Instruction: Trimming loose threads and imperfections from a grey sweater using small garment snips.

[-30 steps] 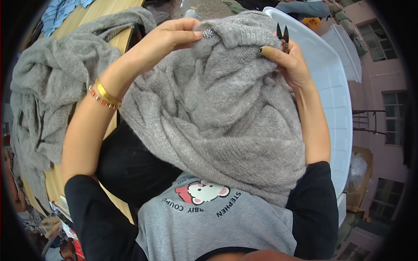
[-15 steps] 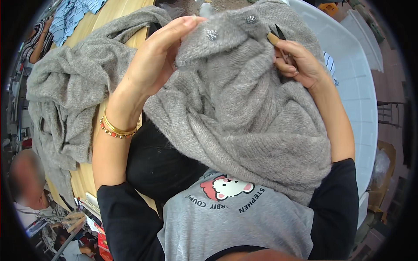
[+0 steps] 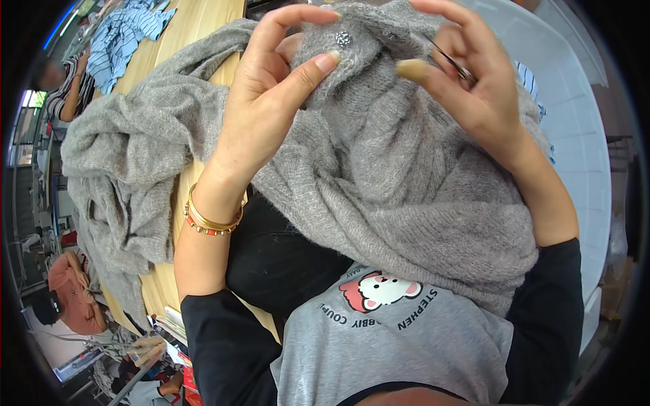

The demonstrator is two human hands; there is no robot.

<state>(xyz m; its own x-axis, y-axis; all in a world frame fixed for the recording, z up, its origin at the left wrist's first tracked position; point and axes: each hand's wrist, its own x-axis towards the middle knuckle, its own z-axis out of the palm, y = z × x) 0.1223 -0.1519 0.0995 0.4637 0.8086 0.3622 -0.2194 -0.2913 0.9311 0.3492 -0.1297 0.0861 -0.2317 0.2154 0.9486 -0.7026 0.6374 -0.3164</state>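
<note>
A fuzzy grey knit garment is bunched across my lap and raised toward the top of the view. My left hand pinches its edge between thumb and fingers, beside a sparkly silver button. A second sparkly button shows partly in the folds to the right. My right hand is curled around dark thread snips, mostly hidden by the palm and fingers. A tan cover wraps my right thumb tip, and the right index finger reaches to the knit's upper edge.
More grey knitwear lies over the wooden table on the left, with blue striped cloth farther back. A large pale blue plastic tub stands at the right. Co-workers are at the far left.
My left hand has turned and now pinches the edge beside the button, its thumb in front. My right hand has risen, its fingers spreading toward the knit's upper edge. The view has shifted slightly.
</note>
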